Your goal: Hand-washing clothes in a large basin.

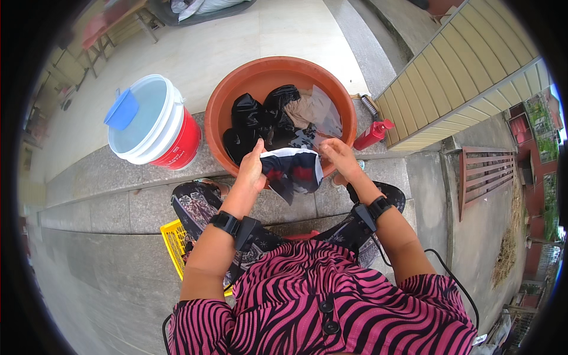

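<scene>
My left hand [252, 167] grips the left end of a dark navy cloth [293, 171] with a white edge and red patches. The cloth hangs over the near rim of a round terracotta-coloured plastic basin [215, 137]. My right hand [341, 156] is curled at the cloth's right white edge; whether its fingers pinch the fabric is not clear. Inside the basin, wet black garments [248, 117] and a beige cloth [302, 110] lie in water.
Left of the basin stands a white-and-red bucket [177, 142] of water with a blue dipper [122, 111] on its rim. To the right are a red pump bottle [372, 134] and a scrub brush [369, 106], beside a tiled pillar [448, 84]. A yellow crate [173, 244] sits by my left leg.
</scene>
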A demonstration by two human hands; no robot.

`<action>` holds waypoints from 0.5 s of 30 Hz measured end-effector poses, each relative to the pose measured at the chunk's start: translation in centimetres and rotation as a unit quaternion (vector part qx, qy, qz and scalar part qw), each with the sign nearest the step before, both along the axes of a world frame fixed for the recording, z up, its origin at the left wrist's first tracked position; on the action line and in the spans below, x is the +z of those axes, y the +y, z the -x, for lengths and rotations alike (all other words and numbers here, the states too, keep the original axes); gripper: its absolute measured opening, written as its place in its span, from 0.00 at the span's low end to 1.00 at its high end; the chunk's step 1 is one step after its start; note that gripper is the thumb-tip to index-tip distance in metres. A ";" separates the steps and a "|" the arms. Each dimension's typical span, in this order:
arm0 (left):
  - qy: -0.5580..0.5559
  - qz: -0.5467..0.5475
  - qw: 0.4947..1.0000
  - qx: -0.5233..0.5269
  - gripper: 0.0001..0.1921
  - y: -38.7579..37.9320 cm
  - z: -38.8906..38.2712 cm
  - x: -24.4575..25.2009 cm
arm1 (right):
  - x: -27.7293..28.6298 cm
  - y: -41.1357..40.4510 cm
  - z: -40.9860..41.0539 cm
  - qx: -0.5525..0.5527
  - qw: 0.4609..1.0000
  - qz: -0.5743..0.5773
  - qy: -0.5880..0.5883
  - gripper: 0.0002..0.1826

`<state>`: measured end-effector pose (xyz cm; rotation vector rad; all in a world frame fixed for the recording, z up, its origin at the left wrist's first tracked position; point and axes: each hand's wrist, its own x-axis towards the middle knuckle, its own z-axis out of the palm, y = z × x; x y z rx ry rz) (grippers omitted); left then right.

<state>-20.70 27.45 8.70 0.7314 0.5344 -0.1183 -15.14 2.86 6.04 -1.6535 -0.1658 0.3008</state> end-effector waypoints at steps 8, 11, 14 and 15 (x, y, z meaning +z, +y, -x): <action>0.028 0.004 0.999 0.040 0.16 0.3 -0.1 0.7 | -4.0 0.2 2.4 0.082 0.980 0.178 -0.023 0.09; -0.038 -0.241 0.970 -0.015 0.13 3.5 0.3 -2.6 | -0.8 1.1 1.5 0.053 0.998 -0.031 0.022 0.08; -0.103 -0.529 0.834 -0.118 0.23 4.5 0.7 -4.5 | 2.5 2.5 1.6 0.108 0.993 -0.039 0.006 0.08; -0.206 -0.653 0.717 -0.130 0.31 3.3 0.9 -3.5 | 3.3 2.9 1.8 0.136 0.991 -0.001 -0.016 0.08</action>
